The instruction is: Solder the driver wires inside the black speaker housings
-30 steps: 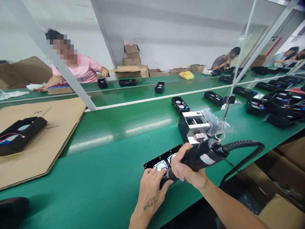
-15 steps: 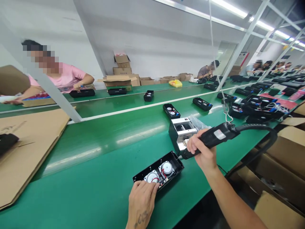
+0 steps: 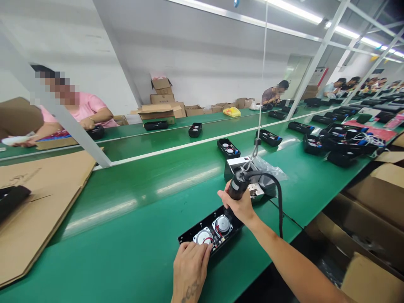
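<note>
On the green bench in front of me lies a black speaker housing [image 3: 193, 232] with two round silver speaker drivers [image 3: 222, 225] and red wires inside. My left hand [image 3: 191, 263] grips its near side, fingers bent over the rim. In my right hand [image 3: 240, 206] is a black electric screwdriver [image 3: 237, 185], held nearly upright over the housing's right end; its tip is hidden behind my hand and the housing. A cord from above hooks onto the tool's top, and a black cable bends down to the right. Just behind stands a silver and black screw feeder [image 3: 235, 163], partly covered by the tool.
More black housings [image 3: 228, 148] lie along the green bench [image 3: 132, 235], several piled at the right. A clear plastic bag [image 3: 271, 169] touches the feeder. Flat cardboard [image 3: 41, 210] lies at left; open cartons [image 3: 372, 219] stand at lower right. A co-worker in pink [image 3: 88, 109] sits across.
My right hand has swung the screwdriver left from the feeder to above the housing, turning it from slanted to nearly upright. My left hand stays on the housing.
</note>
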`<act>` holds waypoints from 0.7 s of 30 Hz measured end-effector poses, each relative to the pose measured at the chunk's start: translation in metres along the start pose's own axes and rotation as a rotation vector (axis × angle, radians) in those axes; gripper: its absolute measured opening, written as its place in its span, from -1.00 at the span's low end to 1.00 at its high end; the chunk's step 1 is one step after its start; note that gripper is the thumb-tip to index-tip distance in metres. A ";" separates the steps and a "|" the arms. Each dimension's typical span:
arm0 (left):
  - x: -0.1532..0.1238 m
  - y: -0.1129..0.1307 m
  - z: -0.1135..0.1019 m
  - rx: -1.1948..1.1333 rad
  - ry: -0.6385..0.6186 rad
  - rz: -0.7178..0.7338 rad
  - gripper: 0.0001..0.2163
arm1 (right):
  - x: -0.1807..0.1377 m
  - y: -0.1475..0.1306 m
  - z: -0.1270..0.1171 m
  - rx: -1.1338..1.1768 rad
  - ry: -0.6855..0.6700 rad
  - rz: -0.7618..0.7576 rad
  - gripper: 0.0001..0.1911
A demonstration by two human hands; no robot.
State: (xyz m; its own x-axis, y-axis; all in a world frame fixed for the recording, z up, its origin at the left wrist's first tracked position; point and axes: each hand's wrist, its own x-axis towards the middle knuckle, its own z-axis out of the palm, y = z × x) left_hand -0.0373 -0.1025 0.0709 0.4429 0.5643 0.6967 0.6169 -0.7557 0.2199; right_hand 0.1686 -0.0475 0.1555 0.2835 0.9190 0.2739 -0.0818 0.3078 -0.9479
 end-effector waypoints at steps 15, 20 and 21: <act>0.001 0.000 0.001 0.007 0.023 0.020 -0.75 | -0.001 0.005 -0.010 0.038 -0.051 0.026 -0.64; -0.001 -0.002 0.002 -0.001 0.033 0.032 -0.80 | 0.000 -0.022 -0.037 0.148 -0.063 -0.031 -0.70; -0.001 -0.003 0.002 -0.002 0.029 0.028 -0.80 | 0.004 -0.029 -0.046 0.149 0.022 -0.085 -0.71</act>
State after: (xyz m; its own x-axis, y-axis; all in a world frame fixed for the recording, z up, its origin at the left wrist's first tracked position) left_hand -0.0382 -0.1005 0.0679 0.4414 0.5328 0.7220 0.6027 -0.7721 0.2013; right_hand 0.2162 -0.0639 0.1770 0.3161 0.8832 0.3465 -0.1973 0.4185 -0.8865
